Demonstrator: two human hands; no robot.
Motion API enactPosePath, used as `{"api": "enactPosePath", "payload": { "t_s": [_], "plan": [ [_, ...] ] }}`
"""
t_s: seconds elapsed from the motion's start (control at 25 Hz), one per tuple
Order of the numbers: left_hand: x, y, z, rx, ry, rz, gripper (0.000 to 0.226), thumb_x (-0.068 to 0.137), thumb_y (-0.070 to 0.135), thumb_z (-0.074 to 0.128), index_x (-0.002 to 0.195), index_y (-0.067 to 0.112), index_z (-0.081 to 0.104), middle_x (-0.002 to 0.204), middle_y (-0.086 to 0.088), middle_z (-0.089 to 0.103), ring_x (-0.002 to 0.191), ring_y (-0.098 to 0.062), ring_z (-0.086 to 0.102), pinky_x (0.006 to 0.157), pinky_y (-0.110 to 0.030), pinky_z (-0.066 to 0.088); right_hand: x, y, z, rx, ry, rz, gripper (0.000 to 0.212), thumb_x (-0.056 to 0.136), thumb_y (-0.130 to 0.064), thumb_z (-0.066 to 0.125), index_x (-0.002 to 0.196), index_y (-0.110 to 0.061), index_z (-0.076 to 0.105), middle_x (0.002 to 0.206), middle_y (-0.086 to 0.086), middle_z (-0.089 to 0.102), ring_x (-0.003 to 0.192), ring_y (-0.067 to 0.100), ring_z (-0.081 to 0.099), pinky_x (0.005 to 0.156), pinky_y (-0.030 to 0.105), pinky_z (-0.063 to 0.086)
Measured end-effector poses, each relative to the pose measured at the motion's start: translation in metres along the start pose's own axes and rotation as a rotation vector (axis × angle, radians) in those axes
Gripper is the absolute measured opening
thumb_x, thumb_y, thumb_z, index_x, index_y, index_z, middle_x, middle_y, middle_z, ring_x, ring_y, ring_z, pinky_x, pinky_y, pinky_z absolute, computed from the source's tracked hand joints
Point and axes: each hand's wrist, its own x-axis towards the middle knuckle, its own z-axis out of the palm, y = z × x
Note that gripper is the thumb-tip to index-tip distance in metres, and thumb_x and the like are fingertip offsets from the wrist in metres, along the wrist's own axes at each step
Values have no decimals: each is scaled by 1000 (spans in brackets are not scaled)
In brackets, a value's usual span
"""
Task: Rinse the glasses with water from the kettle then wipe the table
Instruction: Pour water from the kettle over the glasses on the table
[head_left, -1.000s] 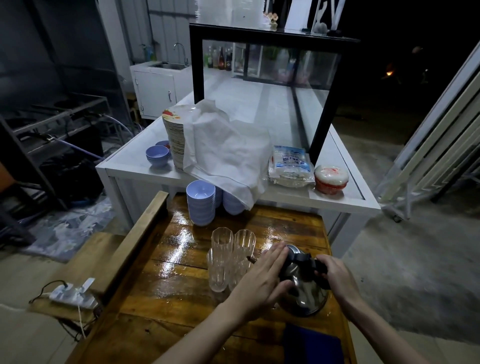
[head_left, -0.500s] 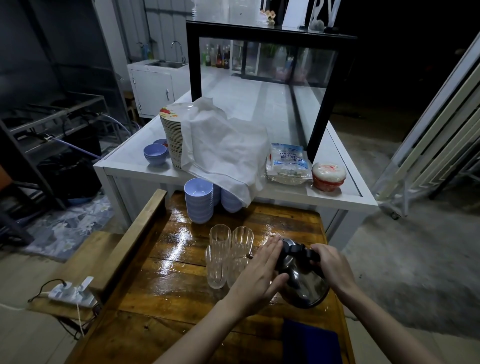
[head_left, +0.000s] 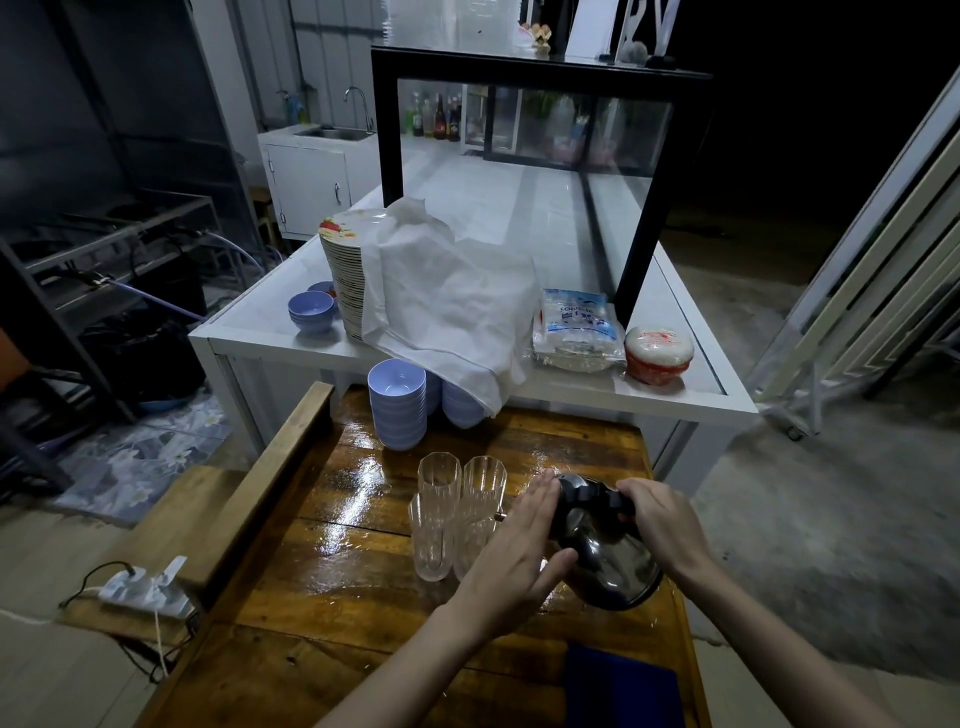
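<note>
A dark shiny kettle (head_left: 613, 561) is tilted toward the left over a tight cluster of clear ribbed glasses (head_left: 441, 499) on the wet wooden table (head_left: 332, 587). My right hand (head_left: 660, 525) grips the kettle's black handle at the top. With fingers spread, my left hand (head_left: 519, 551) lies flat against the kettle's left side and hides the spout and the nearest glass. A dark blue cloth (head_left: 618, 686) lies on the table's near right corner.
Stacks of lilac bowls (head_left: 397, 402) stand at the wooden table's far end. Behind it a white counter (head_left: 691, 395) carries plates under a white cloth (head_left: 447, 306), a plastic packet and a red-and-white tub. A power strip (head_left: 140, 587) sits on a low bench at left.
The kettle has been lifted and tipped further toward the glasses. Both hands have stayed on it and moved slightly up with it.
</note>
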Motion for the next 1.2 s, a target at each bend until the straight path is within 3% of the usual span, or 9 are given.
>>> {"api": "enactPosePath", "payload": {
  "t_s": [0.4,0.52,0.64,0.72,0.92,1.08,1.2],
  "plan": [
    [1,2,2,-32,30,-17,70,101,48,32,155,21,-4,162,7,-11,148,-3,-11,121,-26,-2,9,0,-1,-8,27,-69,52,90,-36,37,75,4,67,78,22,66,76,35,59,56,24,37],
    [2,3,1,-45,27,-29,70,101,48,33,154,23,-5,162,9,-12,147,-1,-13,121,-27,0,10,0,-1,-2,29,-85,47,94,-30,41,69,1,66,73,20,65,72,33,58,53,17,38],
    [2,5,0,-59,31,-24,70,101,47,34,154,23,-5,162,10,-12,147,0,-13,121,-26,1,12,0,-2,-4,28,-87,46,98,-26,42,67,1,64,69,19,63,69,34,57,54,23,37],
    [3,6,0,-62,35,-19,70,101,47,34,154,22,-5,162,10,-13,147,0,-13,121,-27,1,13,-1,-3,-8,28,-96,47,97,-27,41,66,0,63,65,17,61,64,31,55,52,20,36],
    [6,6,0,-73,58,-15,70,102,47,34,154,22,-4,162,8,-12,148,-2,-12,122,-30,3,15,-8,-6,-26,45,-105,45,99,-15,45,57,-8,58,55,5,54,50,9,45,51,15,38],
    [7,7,1,-82,69,-24,70,102,46,35,154,21,-5,162,8,-13,148,-3,-13,122,-31,4,18,-9,-6,-28,56,-142,45,96,-24,43,54,-12,54,52,2,50,48,8,43,49,13,37],
    [8,9,2,-96,76,-29,70,102,45,34,154,22,-6,162,8,-14,148,-4,-14,122,-29,1,19,-8,-6,-38,60,-150,46,98,-20,44,55,-9,55,52,4,50,50,14,42,47,16,34]
  ]
}}
